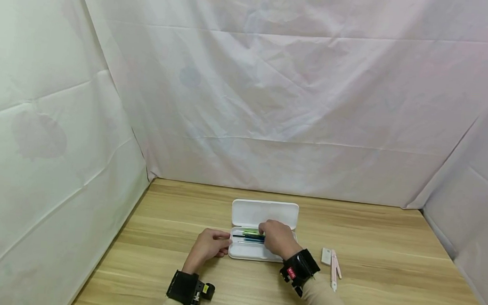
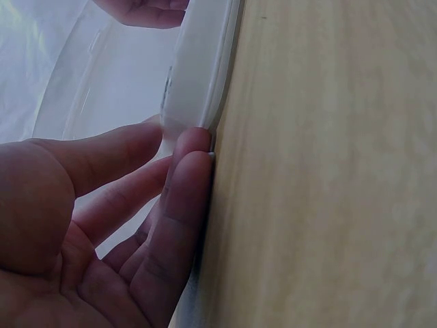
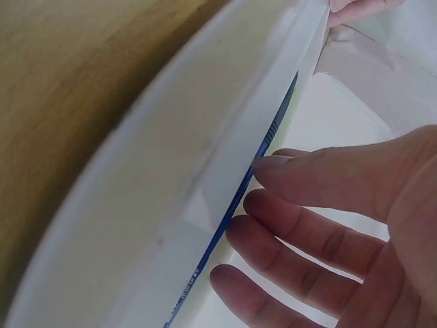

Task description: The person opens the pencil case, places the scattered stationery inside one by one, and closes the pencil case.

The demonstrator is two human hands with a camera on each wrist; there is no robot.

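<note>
Wooden table [image 1: 389,257]; open white pencil case [image 1: 264,214], small eraser [image 1: 326,256], pink compass [image 1: 335,270] on it

We see a makeshift recording booth: creased white cloth sheets [image 1: 273,102] wall in a light wooden tabletop [image 1: 389,257].

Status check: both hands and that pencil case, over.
Left hand open, fingertips steadying the white plastic pencil case at its left end. Right hand open, fingers on the blue pen inside. Lid open; nothing blocking.
</note>
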